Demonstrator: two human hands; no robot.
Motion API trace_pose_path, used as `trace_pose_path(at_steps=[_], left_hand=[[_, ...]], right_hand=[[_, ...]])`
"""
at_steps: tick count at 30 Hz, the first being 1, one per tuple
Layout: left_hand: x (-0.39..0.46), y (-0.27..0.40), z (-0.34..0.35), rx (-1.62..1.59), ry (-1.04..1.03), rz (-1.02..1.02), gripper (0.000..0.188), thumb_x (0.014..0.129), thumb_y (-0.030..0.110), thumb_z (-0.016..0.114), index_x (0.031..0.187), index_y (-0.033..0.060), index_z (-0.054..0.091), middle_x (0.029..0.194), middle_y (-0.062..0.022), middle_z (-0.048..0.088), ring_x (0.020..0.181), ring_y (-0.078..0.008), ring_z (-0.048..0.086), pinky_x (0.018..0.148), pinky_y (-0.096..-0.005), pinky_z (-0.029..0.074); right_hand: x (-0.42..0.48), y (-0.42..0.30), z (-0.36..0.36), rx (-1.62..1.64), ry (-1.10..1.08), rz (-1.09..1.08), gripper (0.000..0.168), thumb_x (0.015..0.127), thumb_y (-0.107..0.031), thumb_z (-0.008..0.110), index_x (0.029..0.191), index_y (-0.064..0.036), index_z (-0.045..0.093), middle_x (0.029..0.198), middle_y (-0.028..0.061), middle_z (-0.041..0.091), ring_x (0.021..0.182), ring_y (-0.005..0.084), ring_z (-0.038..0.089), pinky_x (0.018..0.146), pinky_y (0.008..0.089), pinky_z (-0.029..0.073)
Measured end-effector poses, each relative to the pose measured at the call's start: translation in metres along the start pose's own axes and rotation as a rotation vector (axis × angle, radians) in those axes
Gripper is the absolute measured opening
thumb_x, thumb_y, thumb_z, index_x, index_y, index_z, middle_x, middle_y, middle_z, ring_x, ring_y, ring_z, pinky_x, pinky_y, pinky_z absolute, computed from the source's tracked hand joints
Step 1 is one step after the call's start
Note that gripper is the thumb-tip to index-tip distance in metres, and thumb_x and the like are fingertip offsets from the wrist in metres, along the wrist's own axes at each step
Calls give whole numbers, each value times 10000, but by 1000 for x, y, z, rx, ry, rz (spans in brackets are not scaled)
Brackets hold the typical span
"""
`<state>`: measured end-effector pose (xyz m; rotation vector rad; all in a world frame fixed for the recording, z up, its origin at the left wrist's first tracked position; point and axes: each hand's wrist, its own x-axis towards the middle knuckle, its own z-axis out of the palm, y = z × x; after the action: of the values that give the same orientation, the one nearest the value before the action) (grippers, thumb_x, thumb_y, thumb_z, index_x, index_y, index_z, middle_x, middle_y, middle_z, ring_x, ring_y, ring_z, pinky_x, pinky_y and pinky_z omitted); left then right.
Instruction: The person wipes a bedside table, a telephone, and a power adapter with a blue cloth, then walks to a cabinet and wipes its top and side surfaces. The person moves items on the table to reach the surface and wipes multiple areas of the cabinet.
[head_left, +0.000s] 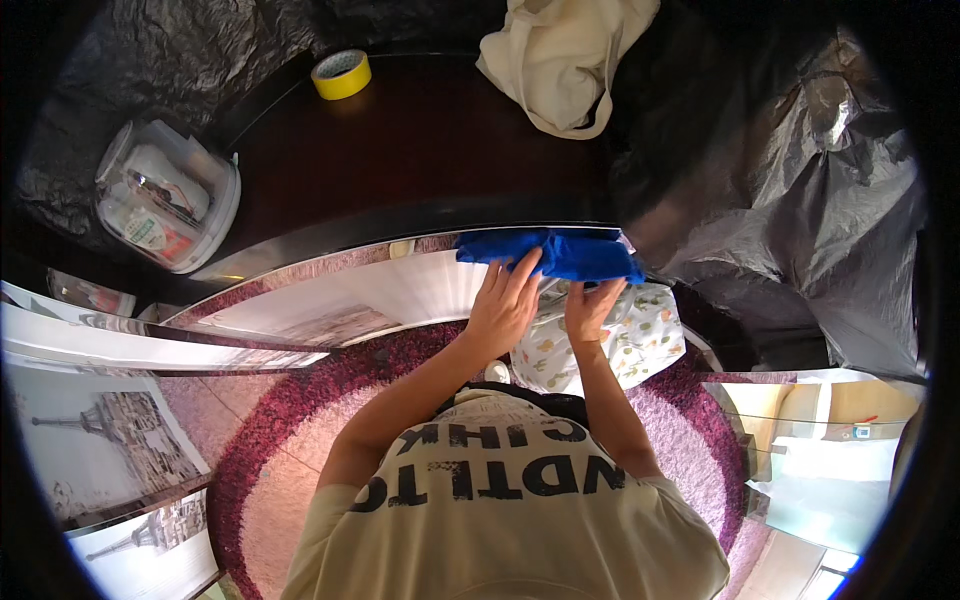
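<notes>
A folded blue sheet (585, 255), thin cloth or plastic, is stretched sideways at the front edge of the dark tabletop. My left hand (504, 307) holds it near its middle, one finger reaching up over it. At its lower right edge, my right hand (591, 306) grips it between thumb and fingers, partly hidden by the sheet. Just below both hands is a white bag (637, 337) with a small printed pattern, partly covered by my right forearm.
The dark tabletop (420, 150) bears a yellow tape roll (343, 79), a cream cloth tote bag (562, 60) and a clear plastic tub (169, 199) with items inside. Black plastic sheeting (810, 187) drapes the right side. A pink and purple rug (277, 465) lies below, with glossy panels (112, 427) at left.
</notes>
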<state>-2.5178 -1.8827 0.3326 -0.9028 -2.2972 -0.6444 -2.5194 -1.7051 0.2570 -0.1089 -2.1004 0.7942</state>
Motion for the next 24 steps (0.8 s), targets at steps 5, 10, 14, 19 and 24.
trace_pose_path(at_steps=[5, 10, 14, 19, 24], left_hand=[[3, -22, 16, 158, -22, 69, 366, 809, 109, 618, 1154, -4, 574, 1428, -124, 343, 1056, -265, 496, 944, -413, 393], [-22, -44, 0, 275, 6, 35, 325, 833, 98, 571, 1141, -1, 605, 1485, -89, 302, 1064, -228, 496, 913, -367, 405], [-55, -69, -22, 315, -31, -74, 277, 845, 102, 561, 1098, 10, 624, 1468, -95, 343, 1080, -253, 520, 988, -414, 378], [-76, -87, -52, 371, 58, -196, 245, 830, 102, 571, 1052, 15, 625, 1424, -103, 406, 1077, -291, 540, 1028, -468, 351], [-94, -104, -86, 419, 194, -385, 273, 797, 86, 594, 1052, -13, 601, 1375, -121, 440, 1084, -301, 530, 1049, -506, 325]], right_hand=[[27, -37, 7, -180, -91, -144, 597, 779, -126, 689, 1226, 75, 348, 1089, 337, 387, 967, 469, 384, 865, 571, 292], [11, -37, 17, -260, -175, -296, 648, 754, -192, 717, 1229, 77, 370, 1107, 341, 375, 978, 461, 388, 847, 553, 310], [17, -60, 21, -246, -226, -411, 681, 767, -234, 711, 1273, 108, 409, 1152, 306, 397, 1024, 456, 397, 910, 548, 324], [20, -77, 45, -190, -144, -661, 541, 759, -230, 734, 1177, 48, 531, 1189, 265, 425, 960, 409, 457, 809, 507, 389], [19, -110, 78, -176, -78, -899, 471, 746, -255, 739, 1128, -33, 573, 1155, 183, 483, 903, 318, 490, 812, 453, 363]])
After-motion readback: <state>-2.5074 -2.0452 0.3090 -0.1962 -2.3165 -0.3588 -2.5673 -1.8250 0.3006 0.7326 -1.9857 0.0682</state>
